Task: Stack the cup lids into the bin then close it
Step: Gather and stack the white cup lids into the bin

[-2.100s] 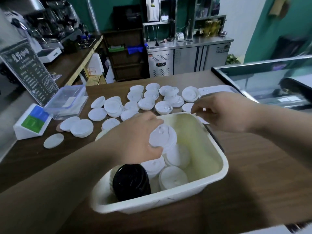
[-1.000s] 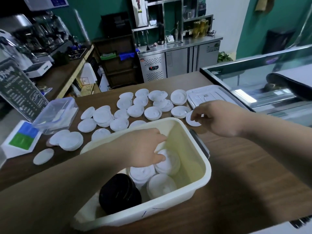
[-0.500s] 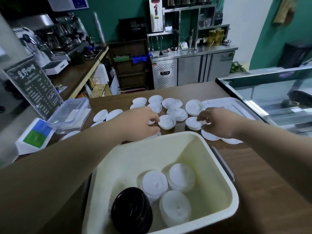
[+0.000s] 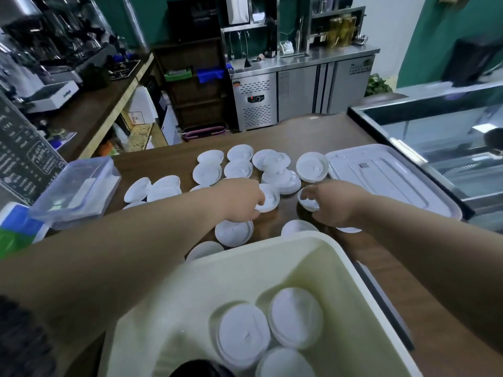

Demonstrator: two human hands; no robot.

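Observation:
A cream bin [image 4: 275, 254] stands at the near edge of the wooden counter and holds three short stacks of white cup lids [image 4: 295, 321] plus a black stack at the bottom edge. Several loose white lids [image 4: 236, 170] lie scattered beyond it. My left hand [image 4: 239, 200] curls its fingers round one lid [image 4: 270, 198] on the counter. My right hand [image 4: 333, 204] pinches another lid [image 4: 306, 198] to the right of it. The bin's flat white cover [image 4: 386, 178] lies at the back right.
A clear plastic box [image 4: 74, 190] and a blue-green card stand sit at the left, with a dark menu board behind them. A glass display case [image 4: 441, 131] borders the counter on the right. The counter's far edge drops to a kitchen aisle.
My left hand left the bin after setting lids down and reached forward to the loose lids. My right hand moved further out to another lid. The view tilted closer over the bin.

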